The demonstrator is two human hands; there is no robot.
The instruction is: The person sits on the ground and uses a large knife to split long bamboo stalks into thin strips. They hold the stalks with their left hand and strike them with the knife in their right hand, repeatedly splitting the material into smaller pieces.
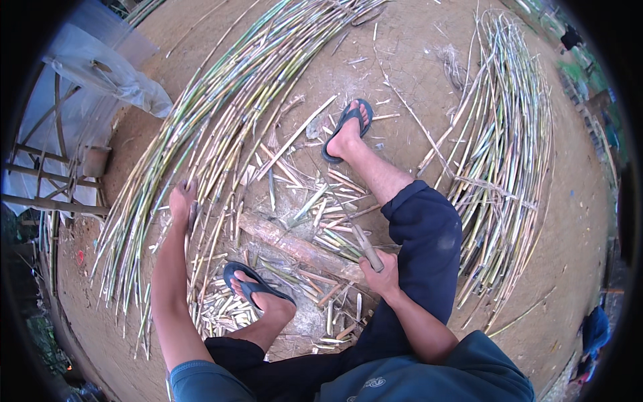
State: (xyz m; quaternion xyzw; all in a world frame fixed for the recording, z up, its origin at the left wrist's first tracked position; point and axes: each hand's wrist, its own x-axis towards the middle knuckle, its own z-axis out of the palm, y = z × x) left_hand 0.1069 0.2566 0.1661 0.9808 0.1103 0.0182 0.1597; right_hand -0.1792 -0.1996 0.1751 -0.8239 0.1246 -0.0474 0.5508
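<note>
My left hand (182,201) reaches out to the near left side of a long pile of thin green and yellow cane stalks (221,107). Its fingers look curled round a stalk there, partly hidden. Beside my right knee, my right hand (383,273) grips the wooden handle of a knife (368,248); the thin blade points away and is hard to make out against the litter. Between my feet lies a thick wooden log (295,246), apart from the left hand. Short cut cane pieces (228,305) are heaped by my left sandal.
A tied bundle of cane stalks (499,161) lies to the right of my leg. Split pieces and chips (328,201) litter the dirt ground around the log. At far left, plastic sheeting (100,74) hangs over a pole frame (57,204).
</note>
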